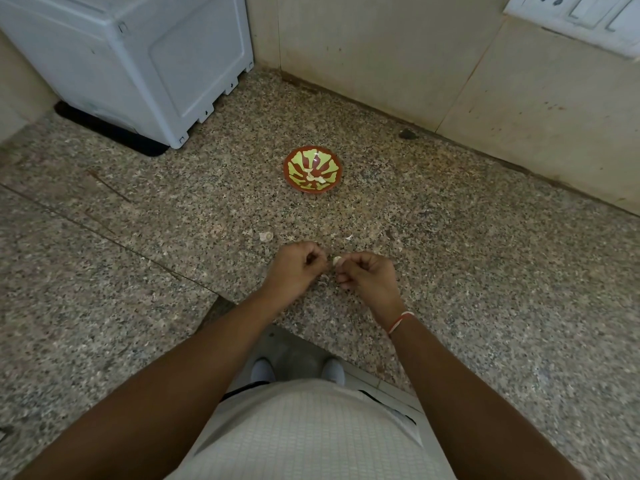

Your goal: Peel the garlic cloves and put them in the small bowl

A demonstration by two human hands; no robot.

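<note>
A small red bowl (313, 152) with a yellow-green pattern stands on the granite counter, and a few pale peeled cloves (317, 178) lie in it. Nearer to me, my right hand (369, 275) pinches a whitish garlic clove (337, 260) between thumb and fingertips. My left hand (298, 266) is curled just left of that clove, its fingertips close to it; whether they pinch a bit of skin I cannot tell. Both hands hover low over the counter, well short of the bowl.
Bits of garlic skin lie on the counter: one (266, 236) left of the hands, one (348, 236) beyond them. A white appliance (138, 64) stands at the back left. A tiled wall (450, 64) runs behind, with a switch plate (588, 15) at top right.
</note>
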